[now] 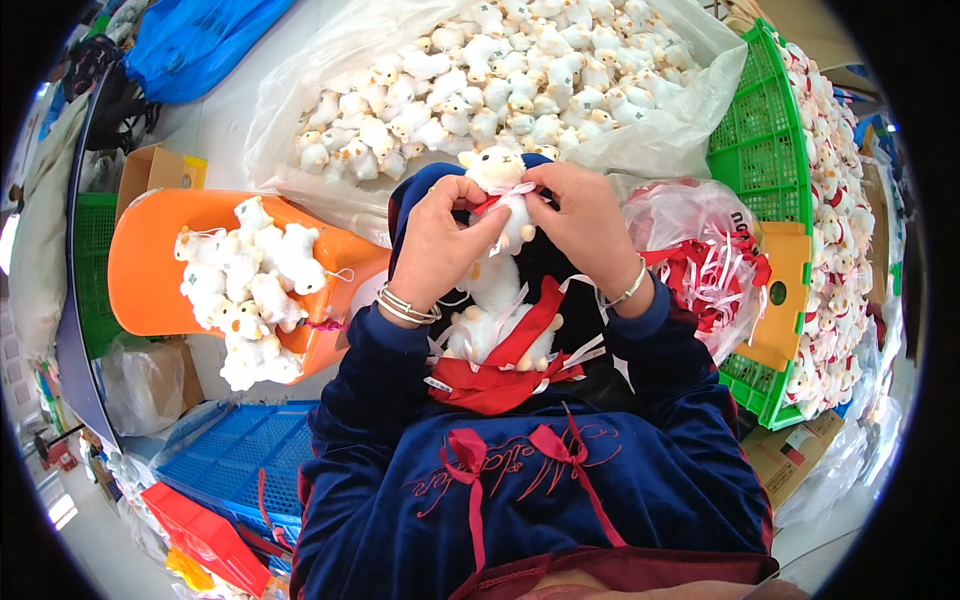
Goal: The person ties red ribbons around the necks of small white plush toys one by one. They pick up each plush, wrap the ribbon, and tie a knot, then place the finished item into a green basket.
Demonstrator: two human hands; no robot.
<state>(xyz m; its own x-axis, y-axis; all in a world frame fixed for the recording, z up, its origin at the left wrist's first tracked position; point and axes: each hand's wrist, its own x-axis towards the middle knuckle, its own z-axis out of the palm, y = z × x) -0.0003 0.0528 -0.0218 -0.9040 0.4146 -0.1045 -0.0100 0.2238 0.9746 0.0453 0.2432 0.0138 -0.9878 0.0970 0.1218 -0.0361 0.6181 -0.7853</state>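
From my remote post I see a small white plush animal with a cream head (496, 168) held up above the lap, its front turned to my view. The left hand (447, 236) has its fingers clamped on the toy's side, seemingly to steady it; the right hand (582, 218) has its fingers pinched on the narrow pale-pink ribbon (515, 189) at the neck, probably to control the loose end. Red cloth strips (528, 334) lie across the lap, and a clear plastic bag of red strips (712, 285) sits near the right forearm, I judge for easy reach.
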